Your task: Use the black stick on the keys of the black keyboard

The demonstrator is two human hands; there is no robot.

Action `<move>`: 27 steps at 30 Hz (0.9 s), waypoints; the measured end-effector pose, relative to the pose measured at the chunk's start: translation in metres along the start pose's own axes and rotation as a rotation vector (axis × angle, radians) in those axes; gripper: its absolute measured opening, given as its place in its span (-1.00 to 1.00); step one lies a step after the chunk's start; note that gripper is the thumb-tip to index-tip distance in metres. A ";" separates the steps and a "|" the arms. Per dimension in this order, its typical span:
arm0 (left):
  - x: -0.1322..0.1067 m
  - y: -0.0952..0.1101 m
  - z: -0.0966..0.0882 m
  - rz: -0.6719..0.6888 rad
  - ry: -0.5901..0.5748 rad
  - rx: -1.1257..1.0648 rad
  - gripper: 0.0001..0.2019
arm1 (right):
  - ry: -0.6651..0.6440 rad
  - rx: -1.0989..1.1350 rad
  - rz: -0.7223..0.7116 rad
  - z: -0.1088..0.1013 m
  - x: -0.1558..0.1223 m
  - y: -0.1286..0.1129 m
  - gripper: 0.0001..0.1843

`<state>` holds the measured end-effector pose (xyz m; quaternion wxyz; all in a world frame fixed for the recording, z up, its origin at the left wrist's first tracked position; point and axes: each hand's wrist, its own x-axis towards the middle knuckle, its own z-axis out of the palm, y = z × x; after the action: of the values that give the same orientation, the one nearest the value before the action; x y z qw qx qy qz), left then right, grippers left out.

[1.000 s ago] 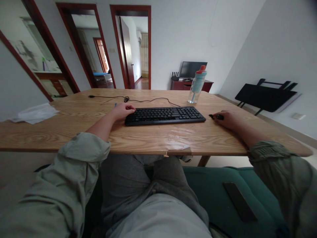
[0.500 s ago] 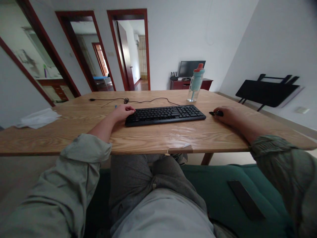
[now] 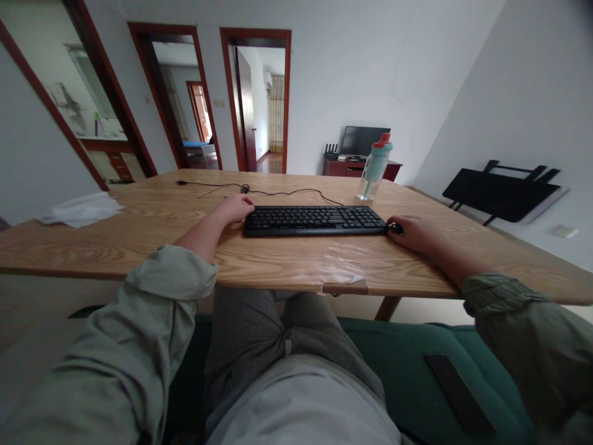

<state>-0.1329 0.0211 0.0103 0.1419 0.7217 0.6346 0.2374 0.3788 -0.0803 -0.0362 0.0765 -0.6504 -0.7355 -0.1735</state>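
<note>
A black keyboard lies flat on the wooden table in front of me. My left hand is at its left end, fingers closed against the edge there. Just behind that hand a small bit of something blue shows; most of it is hidden. My right hand rests on the table at the keyboard's right end, its fingers wrapped round a small black object. That object is too small and too covered to name, and it touches or nearly touches the keyboard's corner. A thin black cable runs behind the keyboard.
A clear bottle with a red and teal top stands behind the keyboard's right part. White crumpled paper or cloth lies at the table's left. The front table edge has torn tape. A dark flat object lies on the green seat.
My right hand has moved left with the small black object, from apart on the table to the keyboard's right end. My left hand stays at the left end. The view has shifted slightly.
</note>
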 end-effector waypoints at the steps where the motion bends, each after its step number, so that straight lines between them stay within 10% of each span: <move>1: -0.001 0.001 -0.001 0.009 0.002 0.013 -0.67 | -0.014 -0.004 0.013 0.000 0.000 0.001 -0.55; 18: 0.001 0.003 0.001 0.041 0.026 0.213 -0.59 | 0.053 0.017 -0.027 -0.009 -0.014 -0.011 -0.54; 23: -0.013 0.012 -0.020 0.097 0.062 0.317 -0.49 | 0.069 -0.033 -0.073 -0.013 -0.024 -0.021 -0.54; 27: -0.017 -0.024 -0.044 0.197 -0.010 0.416 -0.37 | 0.084 -0.042 -0.092 -0.009 -0.024 -0.017 -0.57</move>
<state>-0.1778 0.0039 0.0331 -0.0304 0.7950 0.5957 0.1106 0.3643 -0.1074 -0.0387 0.0853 -0.6094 -0.7571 -0.2193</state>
